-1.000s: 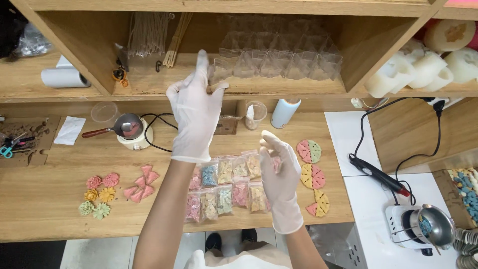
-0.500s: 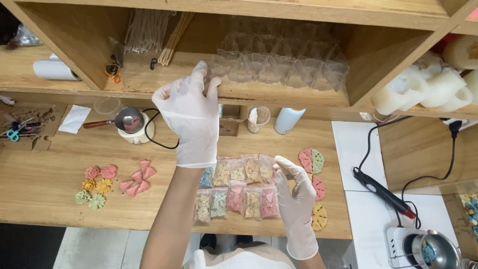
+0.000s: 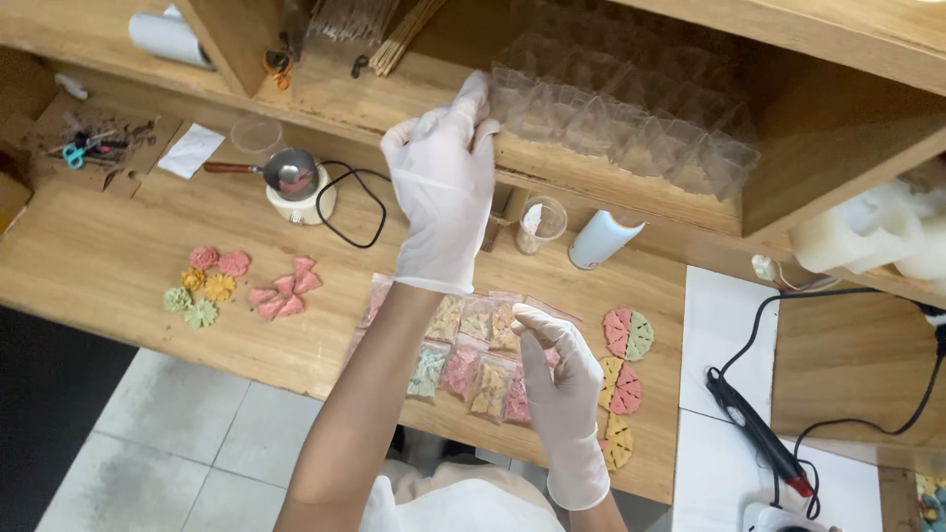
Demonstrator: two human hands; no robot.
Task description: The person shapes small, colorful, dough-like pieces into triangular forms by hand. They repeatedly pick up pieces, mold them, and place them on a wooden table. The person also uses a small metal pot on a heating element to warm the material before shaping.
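My left hand (image 3: 443, 187), in a white glove, reaches up to the shelf, its fingertips touching the front edge of a row of clear plastic boxes (image 3: 611, 118). My gloved right hand (image 3: 564, 379) hovers low over several small clear bags of coloured pieces (image 3: 463, 355) on the wooden table (image 3: 99, 266). Its fingers are curled with thumb and forefinger pinched together, and I see nothing between them. Pink, yellow and green round wedge discs (image 3: 627, 335) lie just right of that hand.
Flower and bow shaped pieces (image 3: 241, 284) lie at the left. A small metal pot on a warmer (image 3: 293, 182) with a black cord, a clear cup (image 3: 539, 225) and a pale blue roll (image 3: 603, 238) stand at the back. A black corded tool (image 3: 754, 433) lies on white tiles.
My left hand has moved up and right from mid-air to the clear boxes on the shelf. My right hand has sunk lower over the bags. The camera has shifted right.
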